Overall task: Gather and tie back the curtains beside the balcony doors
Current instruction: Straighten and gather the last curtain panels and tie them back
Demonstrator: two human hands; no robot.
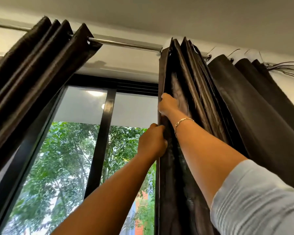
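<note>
Both the left hand point(152, 141) and the right hand point(168, 104) pinch the leading edge of the right curtain point(193, 116), a soft, slippery, heavy-looking drape best gathered by its folds.

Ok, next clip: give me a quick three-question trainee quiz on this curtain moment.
1. True or false: both hands grip the right curtain.
2. Which hand is higher on the fabric? A) left hand B) right hand
3. Fill in: the bracelet sits on the ____ wrist.

Key: 1 true; 2 B; 3 right. The left curtain hangs untouched on the rod, and no tie-back is visible.
</note>
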